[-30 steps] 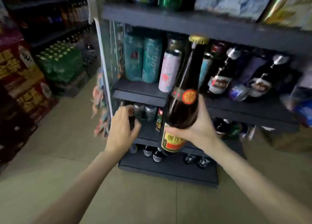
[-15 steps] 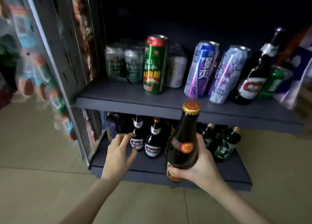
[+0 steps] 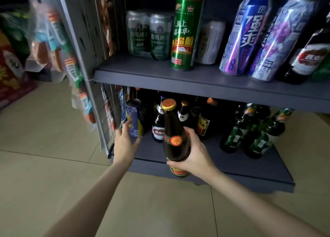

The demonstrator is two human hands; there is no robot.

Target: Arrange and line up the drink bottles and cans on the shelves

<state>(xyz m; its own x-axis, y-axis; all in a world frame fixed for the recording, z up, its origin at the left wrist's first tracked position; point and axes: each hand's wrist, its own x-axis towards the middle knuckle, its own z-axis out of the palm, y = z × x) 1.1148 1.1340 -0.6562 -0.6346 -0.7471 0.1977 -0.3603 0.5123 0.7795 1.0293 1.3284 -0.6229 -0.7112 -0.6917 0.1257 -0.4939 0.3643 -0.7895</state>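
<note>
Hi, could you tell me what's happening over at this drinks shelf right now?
A person is stocking the shelves. The right hand holds a dark brown bottle with a gold cap upright in front of the bottom shelf. The left hand reaches in with open fingers at a blue patterned can by the shelf's left end. Other bottles stand behind, and cans line the shelf above.

Right hand (image 3: 194, 154) grips brown bottle (image 3: 174, 136) round lower body, upright, gold cap up, before bottom shelf (image 3: 250, 167) front edge. Left hand (image 3: 125, 142), fingers loosely spread, reaches blue can (image 3: 134, 119) at bottle's 9 o'clock; contact unclear. Dark bottles (image 3: 158, 127) behind held bottle; green bottles (image 3: 257, 138) at 3 o'clock. Upper shelf (image 3: 196, 81) at 12 o'clock: tall green can (image 3: 185, 31), silver cans (image 3: 150, 35), blue and purple cans (image 3: 244, 35) leaning. Floor tiled (image 3: 44, 156).
</note>
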